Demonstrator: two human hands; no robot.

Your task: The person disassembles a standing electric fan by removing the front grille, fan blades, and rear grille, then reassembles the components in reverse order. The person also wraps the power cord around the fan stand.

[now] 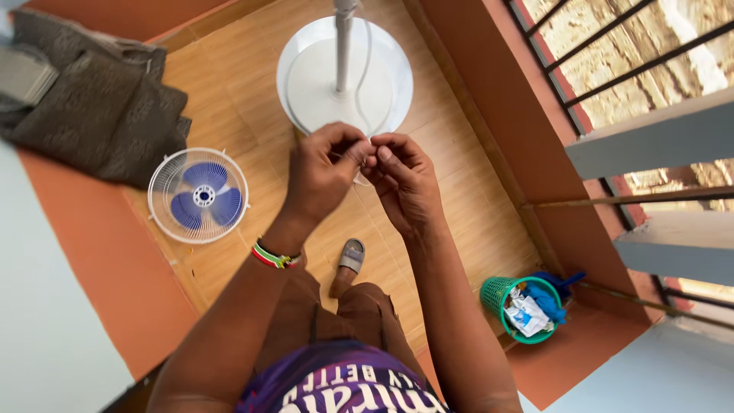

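My left hand (325,176) and my right hand (405,180) meet in front of me, fingertips pinched together on something small and thin that I cannot make out. A white cord (365,57) runs down from the fan pole toward my fingers. Below them stands the white round base (306,76) of a standing fan with its grey pole (343,46). A striped bracelet (274,256) circles my left wrist.
A white fan head with blue blades (199,195) lies on the wooden floor at left. A brown cloth (99,107) is heaped at far left. A green basket (524,310) with wrappers sits by the orange wall. Window bars (612,69) are at right. My sandalled foot (350,260) is below.
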